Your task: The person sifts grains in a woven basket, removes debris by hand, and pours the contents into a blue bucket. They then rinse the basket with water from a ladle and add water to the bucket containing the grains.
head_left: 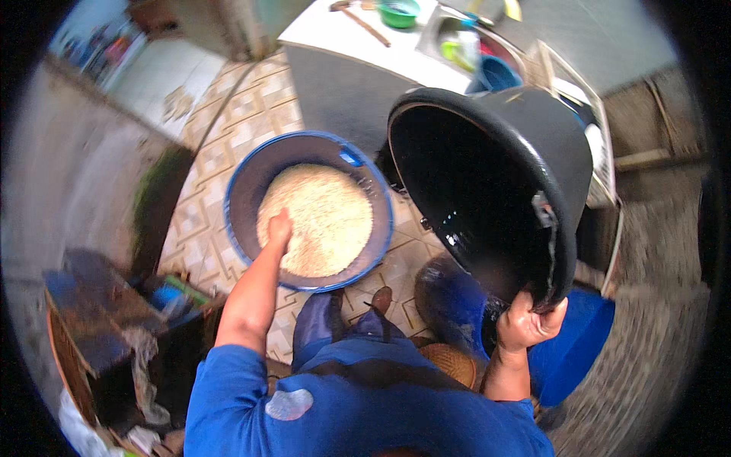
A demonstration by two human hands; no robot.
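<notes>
A round tub (237,183) with a blue rim stands on the floor in front of me. Pale, grain-like stuff (331,217), perhaps beans or kernels, fills its lower part. My left hand (280,228) reaches in at the left side of this heap; its fingers are blurred and partly hidden, so I cannot tell whether it grips anything. To the right, my right hand (524,326) is closed on the rim of a large black bucket (560,129). The bucket is tilted on its side, its mouth turned toward the tub. Its dark inside looks wet, with no contents visible.
Behind the tub is a white counter (320,34) with a green bowl (398,11) and a sink (438,34) holding dishes. Blue containers (575,346) and a woven basket (449,364) sit by my right side. A worn wooden cabinet (103,312) is at left.
</notes>
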